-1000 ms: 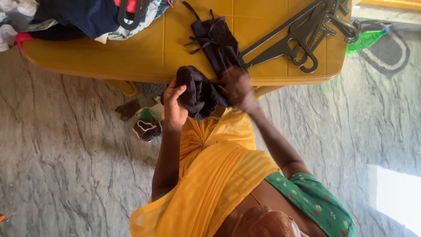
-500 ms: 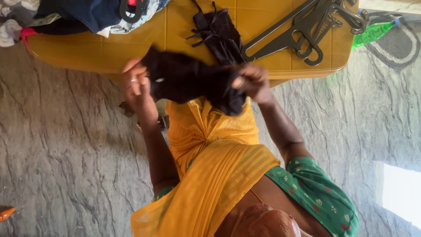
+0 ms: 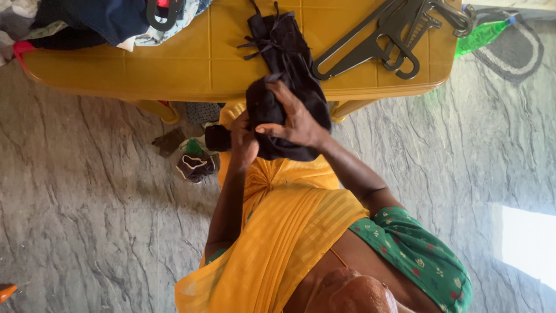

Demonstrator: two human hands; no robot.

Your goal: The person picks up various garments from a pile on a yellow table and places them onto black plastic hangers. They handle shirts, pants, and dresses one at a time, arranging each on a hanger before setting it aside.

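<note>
I hold a black garment (image 3: 284, 145) bunched up in both hands just in front of the edge of the yellow plastic table (image 3: 174, 64). My right hand (image 3: 296, 120) lies spread over the top of the bundle and presses it. My left hand (image 3: 243, 145) grips its left end, where a small black piece sticks out. A second black garment with strings (image 3: 278, 35) lies on the table just beyond my hands.
Several dark plastic hangers (image 3: 376, 40) lie at the table's right end. A pile of mixed clothes (image 3: 87, 20) sits at its left end. Small cloth items (image 3: 194, 165) lie on the grey marble floor under the table. A green bottle (image 3: 480, 36) and a mat are at the far right.
Half a second ago the black garment was stretched out between my two hands. Now my hands have come together and the garment is gathered into a compact bundle.
</note>
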